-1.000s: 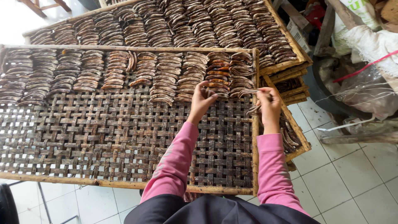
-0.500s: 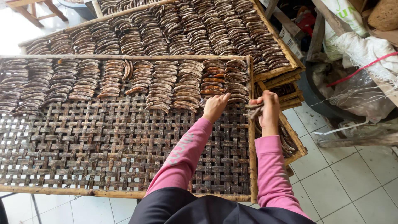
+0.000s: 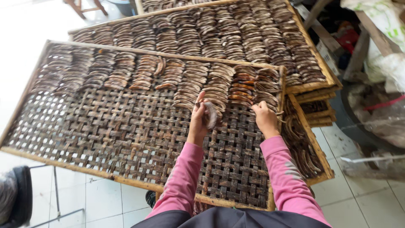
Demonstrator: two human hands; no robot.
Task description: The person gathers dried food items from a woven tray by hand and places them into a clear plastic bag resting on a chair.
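Dried fish piece [image 3: 211, 115], pale and curved, held in the left hand [image 3: 197, 120], fingers closed around it, just at the near edge of the laid rows. Positioned over the right part of the woven bamboo tray [image 3: 105, 139], near its right frame bar. Right hand [image 3: 265, 118] a little to the right, fingers curled closed, resting on the nearest pieces of the last row [image 3: 268, 86] by the tray's right edge; seems to pinch something thin, but cannot tell exactly what. Both arms in pink sleeves [image 3: 183, 177], reaching from the near side of the scene.

Far half of the tray covered with rows of dried fish [image 3: 147, 71], brown and curved, overlapping like tiles, running from left to right. A few orange-brown pieces [image 3: 242, 86] in the row between the two hands. Near half of the tray bare lattice, dark strips crossed with open gaps.

Second tray [image 3: 236, 33] farther away, full of the same fish, partly under the first one. More trays stacked [image 3: 314, 109] at the right, lower, with fish visible inside. White tiled floor [image 3: 363, 198] below at near right. Plastic sacks and sheets [image 3: 379, 63] at far right. Dark rounded object [image 3: 17, 198] at near left corner, not clear what it is.
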